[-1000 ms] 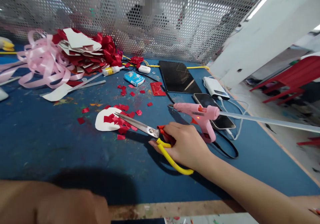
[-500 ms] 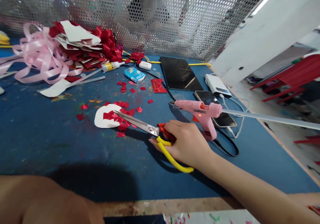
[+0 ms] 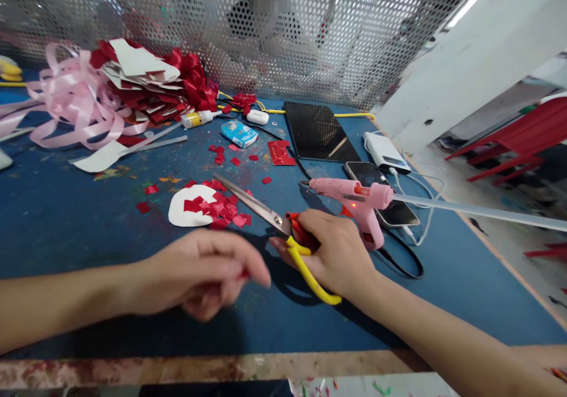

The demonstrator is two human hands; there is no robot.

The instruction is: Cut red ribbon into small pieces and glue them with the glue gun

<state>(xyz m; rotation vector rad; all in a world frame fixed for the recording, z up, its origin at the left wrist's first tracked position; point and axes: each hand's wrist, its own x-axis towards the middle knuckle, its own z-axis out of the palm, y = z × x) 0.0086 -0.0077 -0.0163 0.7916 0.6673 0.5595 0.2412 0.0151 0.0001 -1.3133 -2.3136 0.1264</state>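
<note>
My right hand (image 3: 336,249) grips a pair of scissors (image 3: 254,205) by the handles, one loop yellow and one orange. The blades look closed and point up-left over small red ribbon pieces (image 3: 228,209). Several of these pieces lie on and beside a rounded white cutout (image 3: 179,208) on the table. In front of the cutout, my left hand (image 3: 208,273) hovers with its fingers curled in, slightly blurred. A speck of red shows between the fingers, too small to name. Just beyond my right hand, a pink glue gun (image 3: 349,193) stands with its light on and a long glue stick behind.
A phone (image 3: 394,208), a white power bank (image 3: 384,152) and a black tablet (image 3: 319,131) lie at the right. Pink ribbon (image 3: 73,98), stacked red and white cutouts (image 3: 139,78) and a glue bottle (image 3: 197,118) sit at the back left. A perforated metal panel (image 3: 345,48) borders the table.
My left hand has come up from the bottom left edge to the middle, fingers curled. The scissor tips have lifted and moved slightly right, off the white cutout.
</note>
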